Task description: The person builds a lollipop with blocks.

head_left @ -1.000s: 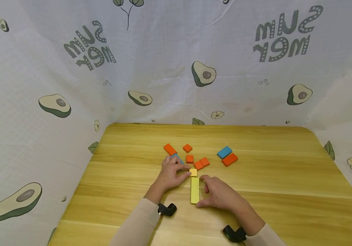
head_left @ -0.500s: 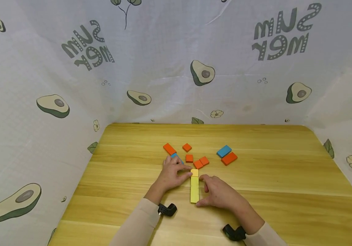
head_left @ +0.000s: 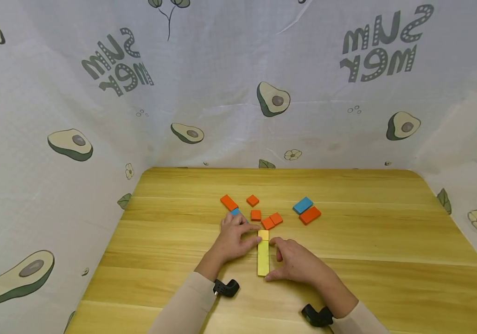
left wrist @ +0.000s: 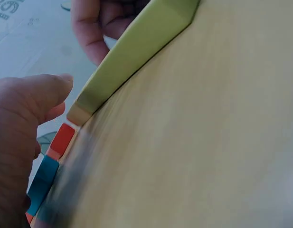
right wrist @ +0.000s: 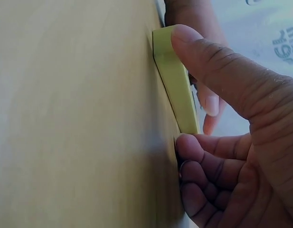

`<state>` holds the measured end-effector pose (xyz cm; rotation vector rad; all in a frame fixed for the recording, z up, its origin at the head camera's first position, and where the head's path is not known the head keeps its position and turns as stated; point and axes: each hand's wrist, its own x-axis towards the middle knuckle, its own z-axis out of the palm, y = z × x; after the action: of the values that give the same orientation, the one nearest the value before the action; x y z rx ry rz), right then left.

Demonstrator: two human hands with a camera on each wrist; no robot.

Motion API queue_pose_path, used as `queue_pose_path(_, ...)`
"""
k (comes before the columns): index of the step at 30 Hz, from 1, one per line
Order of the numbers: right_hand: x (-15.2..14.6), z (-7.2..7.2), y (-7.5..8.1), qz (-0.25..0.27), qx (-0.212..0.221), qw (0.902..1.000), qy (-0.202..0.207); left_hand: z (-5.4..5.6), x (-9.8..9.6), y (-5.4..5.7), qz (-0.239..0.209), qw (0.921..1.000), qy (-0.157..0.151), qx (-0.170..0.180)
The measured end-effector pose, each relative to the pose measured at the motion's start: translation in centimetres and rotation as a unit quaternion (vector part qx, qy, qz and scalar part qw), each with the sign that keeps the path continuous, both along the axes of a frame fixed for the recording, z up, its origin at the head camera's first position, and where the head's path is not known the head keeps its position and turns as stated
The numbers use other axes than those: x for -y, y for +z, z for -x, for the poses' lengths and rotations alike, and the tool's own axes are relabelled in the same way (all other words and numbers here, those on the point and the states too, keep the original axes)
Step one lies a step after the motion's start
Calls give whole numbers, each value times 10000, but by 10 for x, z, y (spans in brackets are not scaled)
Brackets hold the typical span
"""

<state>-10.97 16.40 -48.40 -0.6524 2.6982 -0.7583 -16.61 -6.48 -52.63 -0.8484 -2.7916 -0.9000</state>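
A long yellow-green block (head_left: 263, 260) lies on the table, with a small orange-yellow square block (head_left: 263, 234) against its far end. My left hand (head_left: 232, 237) holds the small block at its left corners between thumb and index finger; the exact contact is hard to see. Bent round the long block from the right, my right hand (head_left: 294, 260) has its thumb (right wrist: 186, 35) at the near end and its index finger near the far end. In the left wrist view, the long block (left wrist: 132, 57) runs diagonally, lying flat. A blue block (head_left: 236, 212) is partly hidden behind my left fingers.
Farther back on the wooden table (head_left: 372, 241) lie a long orange block (head_left: 229, 202), orange squares (head_left: 252, 200), a touching orange pair (head_left: 272, 221), a blue block (head_left: 302, 205) and a red-orange block (head_left: 310, 215). A printed curtain (head_left: 230, 97) surrounds the table's back and sides.
My left hand has shifted the small orange-yellow block slightly right and nearer, so it now lines up with the long block's far end. The right hand has stayed almost still.
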Motion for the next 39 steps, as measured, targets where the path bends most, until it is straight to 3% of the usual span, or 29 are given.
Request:
queue_pose_path(4,-1,1,2,97,156,9998,31,-10,1,2,-14,9997,-215,68)
queue_pose_path(10,-8,8,3,677,595,9958,-150,-18,4,2,270,9980,-567,-114)
queue_pose_path(15,-22,19,-1,889,368,9929,-704,-17,6,3,435,9963,-743,-36)
queue_pose_path(23,-57,37,-8,541,-341,9771,-2030,-16,5,1,524,9959,-732,125)
queue_pose_path(28,-76,45,-8,407,-193,9669,-2510,-17,4,1,498,9961,-710,186)
queue_pose_path(33,-87,50,-9,437,3,9615,-2715,-16,2,1,456,9963,-707,186)
queue_pose_path(39,-94,59,-6,332,218,9623,-2691,-15,0,2,430,9967,-669,171)
